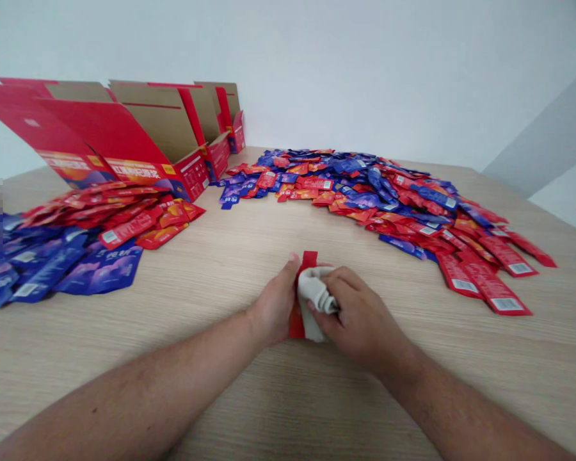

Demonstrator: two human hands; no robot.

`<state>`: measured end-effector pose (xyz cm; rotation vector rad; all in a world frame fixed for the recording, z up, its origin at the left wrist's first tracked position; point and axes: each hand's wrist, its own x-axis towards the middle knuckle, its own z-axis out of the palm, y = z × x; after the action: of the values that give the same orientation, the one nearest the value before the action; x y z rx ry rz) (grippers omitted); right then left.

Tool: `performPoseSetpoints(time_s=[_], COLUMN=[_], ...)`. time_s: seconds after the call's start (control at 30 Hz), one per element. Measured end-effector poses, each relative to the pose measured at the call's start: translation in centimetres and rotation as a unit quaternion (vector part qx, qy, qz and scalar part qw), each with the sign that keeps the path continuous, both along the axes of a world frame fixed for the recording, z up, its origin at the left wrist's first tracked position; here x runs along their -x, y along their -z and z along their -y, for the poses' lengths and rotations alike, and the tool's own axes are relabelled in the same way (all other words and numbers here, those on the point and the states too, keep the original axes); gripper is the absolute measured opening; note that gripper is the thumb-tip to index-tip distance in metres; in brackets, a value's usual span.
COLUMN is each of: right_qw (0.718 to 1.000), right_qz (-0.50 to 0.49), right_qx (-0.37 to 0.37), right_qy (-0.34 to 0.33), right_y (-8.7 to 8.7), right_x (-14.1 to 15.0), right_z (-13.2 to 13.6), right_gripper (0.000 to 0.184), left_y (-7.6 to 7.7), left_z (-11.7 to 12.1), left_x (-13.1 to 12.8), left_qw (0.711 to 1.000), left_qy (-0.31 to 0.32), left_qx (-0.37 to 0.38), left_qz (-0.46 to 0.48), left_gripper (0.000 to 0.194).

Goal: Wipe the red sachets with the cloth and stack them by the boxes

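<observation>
Low over the middle of the table, my left hand (276, 307) is closed around a red pouch (296, 323), its narrow top end sticking up past my thumb. My right hand (362, 317) grips a bunched white cloth (317, 288), which is pressed against the pouch and covers much of its face. Part of the left fingers is hidden behind the pouch. On the left lie a heap of red pouches (129, 214) and, nearer to me, a heap of blue pouches (52, 272).
Open red cardboard boxes (118, 131) stand in a row at the back left. A large mixed pile of red and blue pouches (365, 192) curves from the back middle to the right. Behind the wooden table (249, 256) rises a pale wall (388, 77).
</observation>
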<state>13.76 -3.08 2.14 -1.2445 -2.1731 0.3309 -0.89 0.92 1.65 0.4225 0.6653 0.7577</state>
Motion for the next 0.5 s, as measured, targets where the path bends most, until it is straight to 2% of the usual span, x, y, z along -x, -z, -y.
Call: performPoseSetpoints(time_s=[0.07, 0.1, 0.2, 0.27, 0.4, 0.43, 0.5], right_qw=[0.998, 0.999, 0.998, 0.996, 0.999, 0.999, 1.000], right_qz=[-0.026, -0.025, 0.013, 0.024, -0.031, -0.036, -0.018], right_qx=[-0.024, -0.020, 0.026, 0.033, -0.015, -0.018, -0.001], right_qy=[0.048, 0.042, -0.049, -0.074, 0.029, 0.034, -0.011], right_y=[0.02, -0.01, -0.14, -0.15, -0.01, 0.01, -0.03], right_x=[-0.02, 0.07, 0.42, 0.41, 0.14, 0.16, 0.33], right_z=[-0.21, -0.17, 0.28, 0.38, -0.15, -0.20, -0.08], right_gripper=[0.009, 0.008, 0.012, 0.013, 0.008, 0.007, 0.009], left_y=[-0.18, -0.22, -0.21, -0.18, -0.28, -0.32, -0.39], left_z=[0.11, 0.14, 0.12, 0.09, 0.20, 0.24, 0.27], left_x=[-0.21, -0.21, 0.06, 0.15, -0.11, -0.11, 0.03], left_qw=[1.000, 1.000, 1.000, 1.000, 1.000, 0.999, 1.000], left_qy=[-0.011, -0.012, -0.010, -0.007, -0.011, -0.009, 0.000], left_qx=[0.013, 0.014, -0.002, -0.002, 0.025, 0.026, 0.016], left_qz=[-0.012, -0.015, -0.004, 0.004, -0.014, -0.017, -0.017], left_gripper=[0.059, 0.060, 0.063, 0.064, 0.060, 0.061, 0.063])
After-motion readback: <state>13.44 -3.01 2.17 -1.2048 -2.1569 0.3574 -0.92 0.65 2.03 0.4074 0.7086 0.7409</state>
